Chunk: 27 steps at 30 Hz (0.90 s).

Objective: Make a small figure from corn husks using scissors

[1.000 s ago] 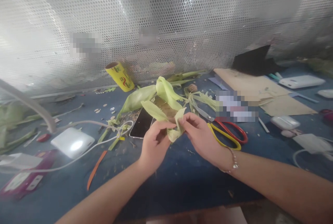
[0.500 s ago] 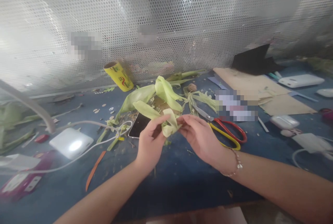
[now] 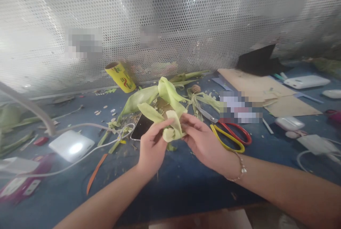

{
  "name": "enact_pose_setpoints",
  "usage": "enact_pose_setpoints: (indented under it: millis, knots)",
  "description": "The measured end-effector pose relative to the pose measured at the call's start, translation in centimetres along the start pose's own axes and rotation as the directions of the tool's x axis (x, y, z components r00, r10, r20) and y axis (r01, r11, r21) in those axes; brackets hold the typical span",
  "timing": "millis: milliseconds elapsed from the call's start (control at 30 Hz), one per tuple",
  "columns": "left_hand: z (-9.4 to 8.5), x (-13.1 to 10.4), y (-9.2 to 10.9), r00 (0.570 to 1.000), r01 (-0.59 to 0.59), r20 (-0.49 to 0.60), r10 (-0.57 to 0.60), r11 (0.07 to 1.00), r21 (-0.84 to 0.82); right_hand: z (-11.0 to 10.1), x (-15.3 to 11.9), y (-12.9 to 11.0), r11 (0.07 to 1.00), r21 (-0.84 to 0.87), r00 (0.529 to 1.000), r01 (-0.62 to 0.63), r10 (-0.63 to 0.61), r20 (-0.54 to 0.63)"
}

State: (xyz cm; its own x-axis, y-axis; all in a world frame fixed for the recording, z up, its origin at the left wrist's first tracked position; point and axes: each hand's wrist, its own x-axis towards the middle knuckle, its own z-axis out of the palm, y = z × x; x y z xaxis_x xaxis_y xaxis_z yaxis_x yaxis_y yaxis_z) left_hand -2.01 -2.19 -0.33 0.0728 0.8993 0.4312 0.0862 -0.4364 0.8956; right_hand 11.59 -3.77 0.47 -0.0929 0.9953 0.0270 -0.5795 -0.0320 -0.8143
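Near the middle of the view, pale green husk strips are folded over one another between my two hands. My left hand pinches the folded husk from the left, fingers closed. From the right, my right hand grips the same piece with bent fingers, their tips partly hidden behind the leaf. Just beyond, broad green husk leaves spread over the table. Scissors with red and yellow handles lie right of my right hand. A black phone is partly covered by my left hand.
A yellow roll leans by the perforated metal screen. On the left are a lit white box, a white cable and an orange strip. Brown cardboard and white cases lie on the right of the blue table.
The husk piece between my hands has been folded further, its pale end now curled round toward the left. The fingers of my right hand have shifted slightly.
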Motion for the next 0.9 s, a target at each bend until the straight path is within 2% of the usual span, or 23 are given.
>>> enact_pose_setpoints:
  millis: [133, 300, 367, 467, 533, 600, 700, 800, 867, 900]
  knots:
    - [0.1, -0.2, 0.3, 0.999, 0.032, -0.042, -0.030, 0.999, 0.035, -0.4, -0.3, 0.2, 0.953, -0.268, 0.989, 0.145, -0.135, 0.054]
    - [0.3, -0.5, 0.1, 0.994, 0.105, -0.034, -0.107, 0.991, -0.080, -0.6, -0.4, -0.1, 0.805, -0.517, 0.955, 0.292, -0.272, 0.116]
    - [0.4, -0.6, 0.0, 0.992, 0.120, -0.027, -0.124, 0.987, -0.109, -1.0, -0.3, -0.1, 0.694, -0.592, 0.906, 0.408, -0.390, 0.168]
    - [0.4, -0.5, 0.0, 0.991, 0.125, -0.026, -0.129, 0.985, -0.116, -1.6, -0.2, -0.1, 0.421, -0.676, 0.765, 0.605, -0.542, 0.347]
    - [0.4, -0.4, 0.1, 0.991, 0.133, -0.016, -0.135, 0.985, -0.107, -1.9, 0.0, -0.3, 0.275, -0.683, 0.698, 0.677, -0.533, 0.478]
    - [0.4, -0.2, 0.1, 0.987, 0.161, 0.004, -0.161, 0.983, -0.084, -2.1, 0.2, -0.5, 0.188, -0.679, 0.668, 0.710, -0.485, 0.564]
    - [0.5, 0.0, -0.1, 0.979, 0.202, 0.018, -0.201, 0.976, -0.083, -2.2, 0.3, -0.5, 0.139, -0.696, 0.675, 0.704, -0.435, 0.595]
    - [0.6, 0.1, -0.2, 0.976, 0.217, 0.001, -0.218, 0.969, -0.115, -2.2, 0.3, -0.3, 0.144, -0.703, 0.688, 0.696, -0.410, 0.598]
    - [0.7, 0.1, -0.2, 0.980, 0.194, -0.025, -0.197, 0.977, -0.092, -2.1, 0.1, -0.3, 0.187, -0.694, 0.697, 0.695, -0.411, 0.587]
    - [0.7, 0.2, -0.1, 0.984, 0.171, -0.041, -0.174, 0.983, -0.064, -2.0, 0.0, -0.4, 0.244, -0.688, 0.714, 0.683, -0.419, 0.561]
